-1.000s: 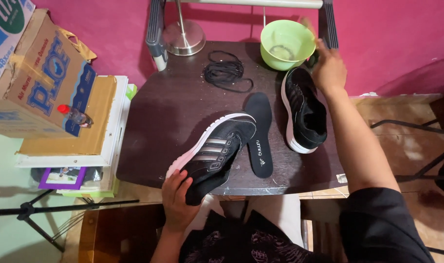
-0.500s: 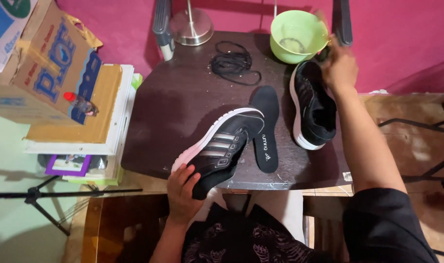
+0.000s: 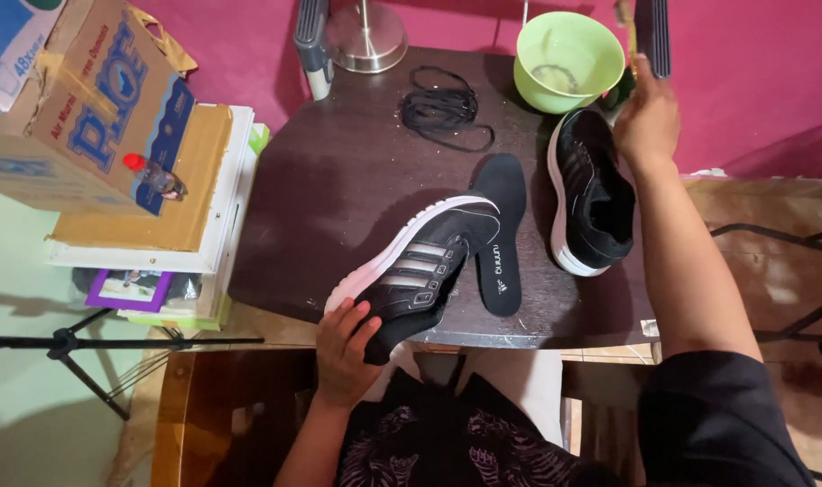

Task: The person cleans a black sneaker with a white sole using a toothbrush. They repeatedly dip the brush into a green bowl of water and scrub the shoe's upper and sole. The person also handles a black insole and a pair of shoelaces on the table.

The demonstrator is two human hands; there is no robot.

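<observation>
left hand [image 3: 343, 347] has its fingers wrapped round the heel of the black shoe [image 3: 420, 266] tipped on its side, right hand [image 3: 645, 113] pinching a brush [image 3: 653, 36] by the green bowl [image 3: 569, 59], so one elbow bump could probably slosh it over the insole [image 3: 499, 234].

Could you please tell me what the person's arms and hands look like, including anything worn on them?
Both hands are bare: the left hand and right hand show no gloves, rings or watch. The forearms are uncovered, and a short dark sleeve covers the right upper arm.
</observation>
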